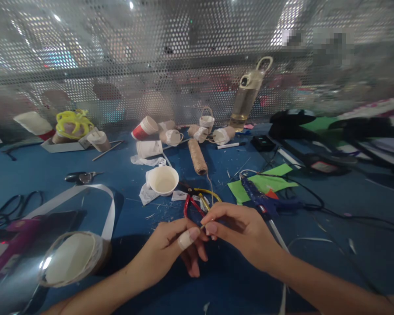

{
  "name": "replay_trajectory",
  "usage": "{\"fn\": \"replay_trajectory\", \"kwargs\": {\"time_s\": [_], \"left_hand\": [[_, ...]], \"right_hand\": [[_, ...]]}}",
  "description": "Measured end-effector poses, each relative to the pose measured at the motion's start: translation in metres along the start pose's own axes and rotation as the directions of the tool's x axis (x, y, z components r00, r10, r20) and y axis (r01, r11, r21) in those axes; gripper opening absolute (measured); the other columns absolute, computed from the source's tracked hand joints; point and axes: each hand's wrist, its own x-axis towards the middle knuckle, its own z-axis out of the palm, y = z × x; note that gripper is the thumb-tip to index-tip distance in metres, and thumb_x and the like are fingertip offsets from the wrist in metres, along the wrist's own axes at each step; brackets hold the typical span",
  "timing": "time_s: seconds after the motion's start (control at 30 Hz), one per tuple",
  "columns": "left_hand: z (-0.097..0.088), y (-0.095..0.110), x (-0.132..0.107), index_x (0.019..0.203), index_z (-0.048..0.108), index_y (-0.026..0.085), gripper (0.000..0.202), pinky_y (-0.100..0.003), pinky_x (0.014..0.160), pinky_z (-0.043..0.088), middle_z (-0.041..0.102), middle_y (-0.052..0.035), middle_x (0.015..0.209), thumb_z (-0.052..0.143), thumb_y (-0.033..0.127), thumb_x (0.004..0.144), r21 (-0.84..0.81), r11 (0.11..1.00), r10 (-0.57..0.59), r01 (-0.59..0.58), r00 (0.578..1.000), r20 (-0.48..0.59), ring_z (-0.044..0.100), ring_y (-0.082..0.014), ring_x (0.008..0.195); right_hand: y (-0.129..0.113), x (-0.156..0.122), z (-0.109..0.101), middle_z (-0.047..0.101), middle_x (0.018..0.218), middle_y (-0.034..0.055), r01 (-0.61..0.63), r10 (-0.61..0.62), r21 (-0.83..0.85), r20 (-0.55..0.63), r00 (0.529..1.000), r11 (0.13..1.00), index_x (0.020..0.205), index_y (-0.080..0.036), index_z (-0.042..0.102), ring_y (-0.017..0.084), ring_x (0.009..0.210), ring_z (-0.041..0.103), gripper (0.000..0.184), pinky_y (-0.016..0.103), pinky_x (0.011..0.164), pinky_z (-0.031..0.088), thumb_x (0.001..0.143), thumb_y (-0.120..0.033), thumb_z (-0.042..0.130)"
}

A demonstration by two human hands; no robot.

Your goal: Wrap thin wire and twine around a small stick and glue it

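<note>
Left hand (170,247), tape on its thumb, and right hand (241,229), fingertips together pinching one tiny thin bit (202,226), scissors (188,205) just behind

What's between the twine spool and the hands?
Head view: scissors with red and yellow handles, plus a loose twine strand from the spool.

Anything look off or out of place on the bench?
Several paper cups lie tipped on their sides at the back of the table, and pale scraps litter it around the upright white cup. The left hand has a taped thumb; it and the right hand pinch a thin strand.
</note>
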Motion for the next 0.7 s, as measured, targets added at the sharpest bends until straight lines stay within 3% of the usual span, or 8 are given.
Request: {"fn": "replay_trajectory", "kwargs": {"time_s": [0.07,0.33,0.57,0.7], "left_hand": [[-0.0009,0.0018,0.0008,0.088,0.065,0.012,0.032,-0.020,0.050,0.054,0.073,-0.0055,0.072,0.056,0.041,0.097,-0.032,0.999,-0.025,0.026,0.999,0.028,0.069,-0.0112,0.050],[0.0013,0.0053,0.0022,0.078,0.062,0.012,0.026,-0.020,0.047,0.055,0.072,-0.0030,0.068,0.069,0.035,0.090,-0.146,0.989,-0.052,0.038,0.995,-0.089,0.070,-0.0124,0.048],[0.0050,0.0010,-0.0005,0.080,0.063,0.012,0.023,-0.022,0.054,0.059,0.073,-0.0036,0.073,0.071,0.032,0.088,-0.066,0.997,0.033,-0.046,0.982,-0.187,0.071,-0.0128,0.054],[0.0025,0.0031,0.0009,0.081,0.064,0.012,0.026,-0.021,0.052,0.057,0.073,-0.0037,0.072,0.069,0.036,0.089,-0.102,0.995,0.000,-0.011,0.994,-0.111,0.070,-0.0121,0.052]], "right_hand": [[-0.0005,0.0006,0.0003,0.069,0.077,-0.0009,0.011,-0.011,0.013,0.011,1.000,1.000,0.089,-0.022,0.077,0.009,0.066,0.063,0.005,0.020,0.063,0.055,0.088,-0.021,0.072],[-0.0020,0.0009,0.0017,0.074,0.079,0.0014,-0.050,0.043,-0.074,-0.097,0.994,0.996,0.085,-0.020,0.077,0.010,0.058,0.063,0.005,0.022,0.058,0.056,0.083,-0.024,0.075],[-0.0018,0.0032,0.0013,0.073,0.079,0.0013,-0.060,0.054,-0.066,-0.083,0.995,0.996,0.085,-0.019,0.076,0.010,0.058,0.061,0.005,0.022,0.058,0.054,0.084,-0.024,0.074],[-0.0016,0.0013,0.0000,0.072,0.079,0.0002,-0.042,0.039,-0.049,-0.054,0.998,0.998,0.086,-0.020,0.076,0.009,0.060,0.061,0.004,0.021,0.060,0.053,0.086,-0.024,0.074]]}}
